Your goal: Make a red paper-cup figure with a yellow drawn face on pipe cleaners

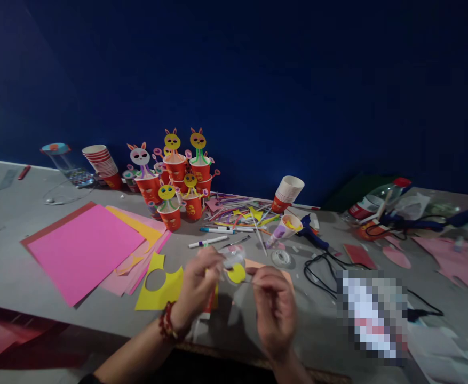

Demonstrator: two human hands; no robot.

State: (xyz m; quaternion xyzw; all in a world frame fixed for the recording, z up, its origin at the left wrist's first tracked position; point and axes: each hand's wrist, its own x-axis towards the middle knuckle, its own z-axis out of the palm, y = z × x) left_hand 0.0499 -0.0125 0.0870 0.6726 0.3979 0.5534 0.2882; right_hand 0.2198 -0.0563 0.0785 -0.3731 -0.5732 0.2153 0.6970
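Observation:
Between my two hands is a small round yellow paper disc (pixel 236 273). The fingertips of my right hand (pixel 274 306) are pinched together at its right edge, where a thin line like a stick also shows. My left hand (pixel 201 280) is closed just left of the disc, its fingers curled; what they grip is too blurred to make out. Behind the disc lies a clear roll (pixel 234 257), perhaps tape. Under my left wrist rests a yellow sheet (pixel 153 296) with round cut-outs. A peach paper piece (pixel 287 277) is partly hidden by my right hand.
Pink sheets (pixel 85 245) lie at left. Behind stand red paper cups with animal faces (pixel 168 216), stacked cups (pixel 101 162) and a clear jar (pixel 71 170). Markers (pixel 207 241) and sticks (pixel 234 208) fill the middle. A glue gun (pixel 314 234) with black cord and a bottle (pixel 373 202) are at right.

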